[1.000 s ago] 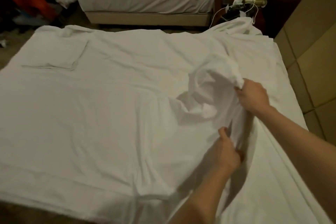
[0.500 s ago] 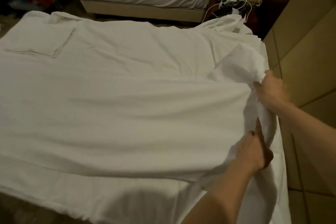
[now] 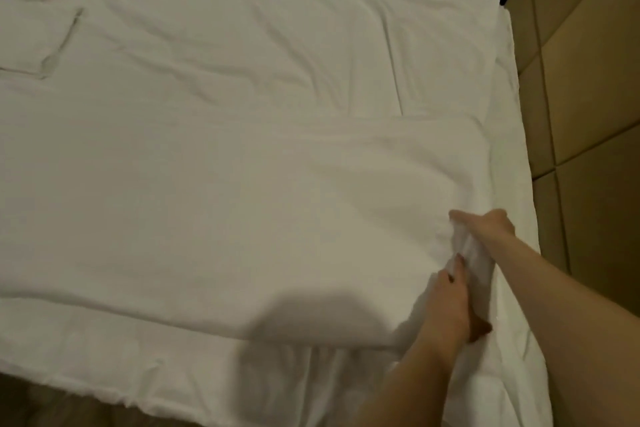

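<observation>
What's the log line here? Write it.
left hand: grips bunched sheet edge | right hand: grips same bunch | sheet: rest spread flat, lightly wrinkled

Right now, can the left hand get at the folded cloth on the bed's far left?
Probably not: the left hand grips the sheet near its right edge; the folded cloth lies at the far opposite corner, unobstructed.

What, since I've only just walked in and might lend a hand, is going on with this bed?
A person is spreading a white sheet over the bed. Both hands grip a bunched part of it near the bed's right edge, the right hand farther away and the left hand nearer. The rest of the sheet lies mostly flat, with some wrinkles.
</observation>
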{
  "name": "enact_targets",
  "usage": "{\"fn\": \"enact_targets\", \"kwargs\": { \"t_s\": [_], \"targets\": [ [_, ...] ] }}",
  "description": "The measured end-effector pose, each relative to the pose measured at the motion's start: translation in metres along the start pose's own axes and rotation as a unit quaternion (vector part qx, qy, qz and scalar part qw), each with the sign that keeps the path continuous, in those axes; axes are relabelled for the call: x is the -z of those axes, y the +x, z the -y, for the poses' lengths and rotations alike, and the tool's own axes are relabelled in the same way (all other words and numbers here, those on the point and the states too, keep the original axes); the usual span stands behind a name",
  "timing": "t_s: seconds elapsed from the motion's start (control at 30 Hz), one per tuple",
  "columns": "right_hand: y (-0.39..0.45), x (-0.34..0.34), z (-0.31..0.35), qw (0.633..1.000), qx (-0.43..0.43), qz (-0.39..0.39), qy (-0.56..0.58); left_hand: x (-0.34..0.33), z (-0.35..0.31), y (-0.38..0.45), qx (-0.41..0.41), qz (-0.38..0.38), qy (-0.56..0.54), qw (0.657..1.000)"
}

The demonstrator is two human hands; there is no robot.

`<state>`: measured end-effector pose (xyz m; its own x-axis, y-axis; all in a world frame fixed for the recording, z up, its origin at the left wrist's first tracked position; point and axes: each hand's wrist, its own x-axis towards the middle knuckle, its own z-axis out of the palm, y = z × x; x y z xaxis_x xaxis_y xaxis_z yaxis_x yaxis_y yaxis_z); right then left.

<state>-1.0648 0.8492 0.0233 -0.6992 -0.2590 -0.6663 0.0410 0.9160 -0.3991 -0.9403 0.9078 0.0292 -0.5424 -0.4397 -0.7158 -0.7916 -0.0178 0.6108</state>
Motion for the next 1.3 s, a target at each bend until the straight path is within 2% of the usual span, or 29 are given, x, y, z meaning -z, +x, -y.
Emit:
{"fn": "enact_targets", "kwargs": {
  "t_s": [0.07, 0.17, 0.33, 0.37, 0.47, 0.53, 0.6, 0.7, 0.77, 0.83, 0.9, 0.97, 1.07, 1.13, 1.2, 1.3],
  "targets": [
    [0.004, -0.005, -0.006, 1.000, 0.028, -0.003, -0.003, -0.015, 0.021, -0.003, 0.042, 0.014, 0.044, 0.998],
    [0.008, -0.004, 0.002, 0.992, 0.114, -0.042, 0.026, -0.035, 0.049, -0.004, 0.092, 0.060, 0.104, 0.988],
    [0.004, 0.005, 0.018, 0.973, 0.179, -0.091, 0.112, -0.030, 0.058, -0.002, 0.074, 0.067, 0.037, 0.994],
    [0.002, 0.005, 0.016, 0.972, 0.161, -0.104, 0.133, -0.029, 0.060, 0.000, 0.079, 0.068, 0.027, 0.994],
    [-0.004, -0.001, -0.010, 0.979, 0.037, -0.106, 0.171, -0.030, 0.075, 0.005, 0.112, 0.077, 0.016, 0.991],
    [-0.009, -0.009, -0.036, 0.986, -0.027, -0.068, 0.152, -0.034, 0.086, 0.002, 0.178, 0.087, -0.010, 0.980],
    [-0.015, -0.015, -0.057, 0.987, -0.061, -0.051, 0.138, -0.035, 0.099, -0.001, 0.244, 0.110, -0.081, 0.960],
    [-0.029, -0.023, -0.081, 0.993, -0.023, -0.036, 0.115, -0.033, 0.122, -0.011, 0.334, 0.112, -0.216, 0.910],
    [-0.038, -0.030, -0.096, 0.997, 0.022, -0.023, 0.075, -0.033, 0.136, -0.015, 0.382, 0.058, -0.358, 0.850],
    [-0.040, -0.035, -0.108, 0.998, 0.042, -0.047, 0.026, -0.035, 0.148, -0.016, 0.381, -0.049, -0.524, 0.760],
    [-0.036, -0.035, -0.110, 0.994, 0.055, -0.093, 0.028, -0.035, 0.155, -0.012, 0.356, -0.143, -0.633, 0.673],
    [-0.029, -0.030, -0.105, 0.989, 0.065, -0.126, 0.037, -0.033, 0.157, -0.007, 0.326, -0.173, -0.673, 0.640],
    [-0.021, -0.023, -0.096, 0.982, 0.076, -0.171, 0.032, -0.032, 0.156, -0.007, 0.317, -0.164, -0.666, 0.655],
    [-0.022, -0.023, -0.098, 0.981, 0.068, -0.179, 0.019, -0.035, 0.162, -0.015, 0.333, -0.139, -0.636, 0.682],
    [-0.025, -0.025, -0.105, 0.983, 0.053, -0.173, -0.032, -0.042, 0.175, -0.029, 0.356, -0.081, -0.618, 0.696],
    [-0.037, -0.030, -0.117, 0.977, 0.022, -0.182, -0.112, -0.041, 0.196, -0.052, 0.347, 0.024, -0.636, 0.689]
  ]
}}
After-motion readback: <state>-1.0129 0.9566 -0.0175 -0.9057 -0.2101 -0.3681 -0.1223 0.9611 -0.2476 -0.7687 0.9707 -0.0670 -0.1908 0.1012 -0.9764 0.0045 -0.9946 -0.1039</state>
